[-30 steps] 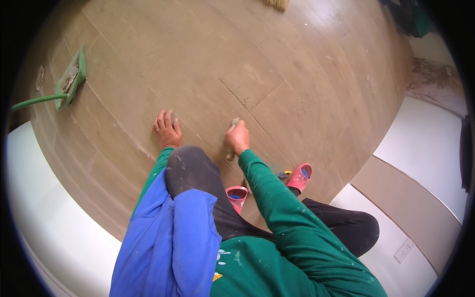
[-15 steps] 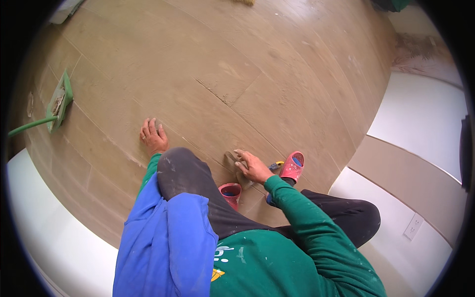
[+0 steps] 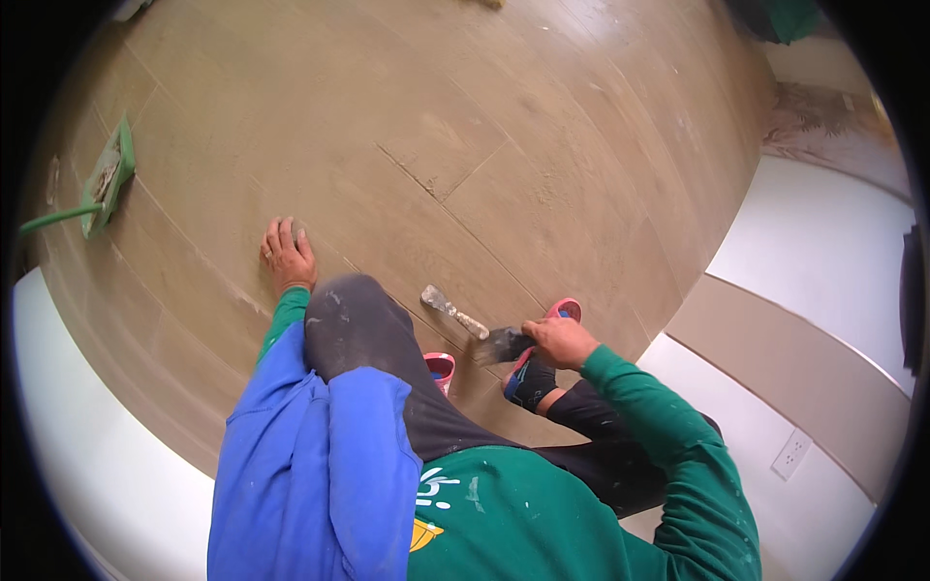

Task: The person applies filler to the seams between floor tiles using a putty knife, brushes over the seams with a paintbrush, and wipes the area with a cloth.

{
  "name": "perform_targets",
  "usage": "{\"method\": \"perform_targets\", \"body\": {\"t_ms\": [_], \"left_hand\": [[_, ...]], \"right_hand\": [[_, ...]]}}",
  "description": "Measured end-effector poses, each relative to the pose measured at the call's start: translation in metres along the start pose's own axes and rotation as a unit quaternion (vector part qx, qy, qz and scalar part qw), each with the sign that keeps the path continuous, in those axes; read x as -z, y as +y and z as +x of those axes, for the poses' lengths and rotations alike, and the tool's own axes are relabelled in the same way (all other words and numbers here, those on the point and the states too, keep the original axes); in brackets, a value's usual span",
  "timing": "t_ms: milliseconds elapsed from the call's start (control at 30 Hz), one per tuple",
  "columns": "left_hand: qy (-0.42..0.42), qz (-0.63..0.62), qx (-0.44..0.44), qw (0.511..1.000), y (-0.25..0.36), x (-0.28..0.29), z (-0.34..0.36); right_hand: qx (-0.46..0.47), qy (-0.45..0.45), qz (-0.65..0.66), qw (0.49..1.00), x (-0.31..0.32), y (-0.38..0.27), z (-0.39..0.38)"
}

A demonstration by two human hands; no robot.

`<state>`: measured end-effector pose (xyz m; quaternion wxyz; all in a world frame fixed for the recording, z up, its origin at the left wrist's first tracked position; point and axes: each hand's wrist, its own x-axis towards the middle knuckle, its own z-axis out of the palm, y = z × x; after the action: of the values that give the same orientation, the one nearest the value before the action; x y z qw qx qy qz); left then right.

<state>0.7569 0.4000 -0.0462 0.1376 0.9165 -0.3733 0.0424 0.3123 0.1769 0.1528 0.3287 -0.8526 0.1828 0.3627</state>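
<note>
My right hand (image 3: 566, 344) is closed round a brush (image 3: 504, 347) with dark, dusty grey bristles pointing left, just above the floor beside my right foot. Left of the bristles lies a putty knife (image 3: 455, 312), its blade and handle crusted with pale residue; neither hand touches it. Out past my left knee, my left hand (image 3: 289, 258) is down at the floor with its fingers bent. A small dark grey thing (image 3: 296, 233) shows between its fingers and thumb, mostly hidden, too little to name.
Dusty wood-look floor tiles (image 3: 387, 87) spread ahead, with grit along the joints. A green dustpan (image 3: 114, 179) with debris stands at the left. My feet wear pink clogs (image 3: 566, 309). White panels (image 3: 804, 232) and a wall socket (image 3: 791, 454) are at the right.
My right hand has taken hold of the brush and moved right and slightly down, leaving the putty knife in plain sight on the floor. My left hand keeps nearly the same place.
</note>
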Motion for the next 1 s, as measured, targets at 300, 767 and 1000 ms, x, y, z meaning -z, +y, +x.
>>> {"method": "perform_targets", "body": {"t_ms": [300, 767, 1000], "left_hand": [[-0.012, -0.009, 0.020, 1.000, -0.002, 0.000, 0.002], [0.002, -0.021, 0.015, 1.000, 0.001, 0.003, 0.003], [-0.002, -0.031, 0.025, 0.999, 0.000, 0.000, 0.000]], "right_hand": [[-0.182, -0.036, -0.132, 0.974, 0.100, -0.004, 0.059], [-0.070, 0.035, 0.119, 0.990, 0.120, -0.079, 0.107], [-0.208, 0.269, -0.005, 0.940, 0.219, 0.005, 0.149]]}}
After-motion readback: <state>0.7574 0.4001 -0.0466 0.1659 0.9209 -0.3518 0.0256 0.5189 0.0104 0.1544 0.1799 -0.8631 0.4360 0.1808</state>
